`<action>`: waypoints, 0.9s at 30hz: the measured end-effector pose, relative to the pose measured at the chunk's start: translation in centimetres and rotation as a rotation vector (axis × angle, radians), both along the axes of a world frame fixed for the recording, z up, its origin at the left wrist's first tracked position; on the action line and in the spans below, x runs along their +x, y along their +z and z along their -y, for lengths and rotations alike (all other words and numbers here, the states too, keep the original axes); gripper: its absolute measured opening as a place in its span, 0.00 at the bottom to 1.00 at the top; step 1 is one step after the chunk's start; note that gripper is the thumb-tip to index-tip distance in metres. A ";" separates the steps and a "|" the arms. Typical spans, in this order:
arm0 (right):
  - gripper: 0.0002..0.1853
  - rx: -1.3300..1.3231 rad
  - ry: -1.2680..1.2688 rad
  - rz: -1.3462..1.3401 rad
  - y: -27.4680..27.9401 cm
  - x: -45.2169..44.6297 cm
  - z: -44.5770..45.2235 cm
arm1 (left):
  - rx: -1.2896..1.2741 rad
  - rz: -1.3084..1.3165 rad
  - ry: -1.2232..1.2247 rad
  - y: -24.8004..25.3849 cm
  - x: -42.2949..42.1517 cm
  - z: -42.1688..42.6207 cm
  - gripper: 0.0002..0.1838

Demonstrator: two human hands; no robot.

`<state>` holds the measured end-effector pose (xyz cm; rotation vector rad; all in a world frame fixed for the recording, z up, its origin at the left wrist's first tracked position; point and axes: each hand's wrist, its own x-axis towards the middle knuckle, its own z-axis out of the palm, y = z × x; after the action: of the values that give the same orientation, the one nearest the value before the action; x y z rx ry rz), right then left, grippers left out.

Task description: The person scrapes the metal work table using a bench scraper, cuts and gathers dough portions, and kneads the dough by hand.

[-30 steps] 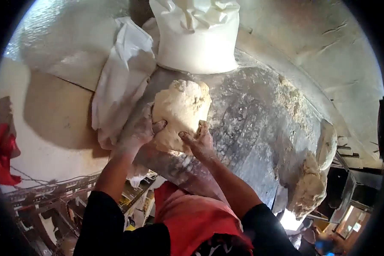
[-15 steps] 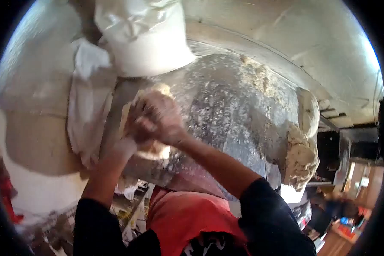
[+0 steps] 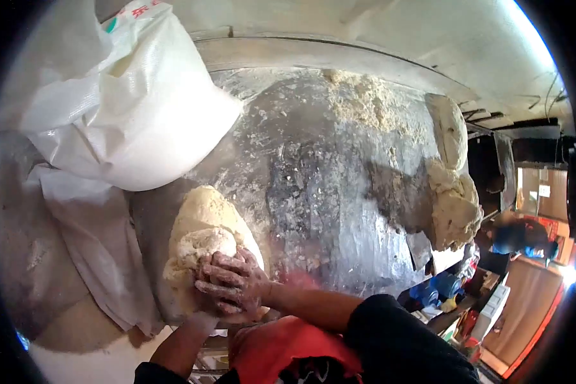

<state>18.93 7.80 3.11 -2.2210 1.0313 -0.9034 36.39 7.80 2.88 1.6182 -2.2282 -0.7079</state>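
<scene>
A large pale lump of dough (image 3: 214, 211) lies on the floury metal worktop (image 3: 320, 211), with a folded, rounded part nearest me. My right hand (image 3: 233, 281) lies across the near side of this lump, its floury fingers pointing left with small gaps between them. Close below it is my left hand (image 3: 201, 318), blurred at the wrist; its fingers are hidden under or behind my right hand and the dough.
A full white sack (image 3: 153, 109) stands at the upper left, above a flattened empty sack (image 3: 99, 237). Crumbly flour (image 3: 371, 99) lies along the back edge. More dough (image 3: 454, 205) rests at the worktop's right end. A person (image 3: 518, 237) is far off at the right.
The view has swung, shifting the worktop leftward. My hands, earlier apart on either side of the dough, have come together on its near side. The dough now has a folded part.
</scene>
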 end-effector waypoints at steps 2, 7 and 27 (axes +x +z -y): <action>0.40 0.035 0.040 -0.054 -1.1 0.2 0.0 | 0.057 -0.059 0.027 -0.6 0.1 -0.1 0.48; 0.41 -0.119 -0.111 -0.019 1.4 -0.6 1.3 | 0.395 -0.612 0.185 -0.4 -0.8 -0.2 0.48; 0.41 0.732 -1.568 -0.456 -6.1 -43.0 -26.7 | -0.444 0.395 -0.014 4.0 -3.1 4.4 0.41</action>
<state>-24.11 34.46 -3.01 -0.6884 2.7977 -0.3022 33.29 3.39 6.86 1.6092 -2.4289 0.1252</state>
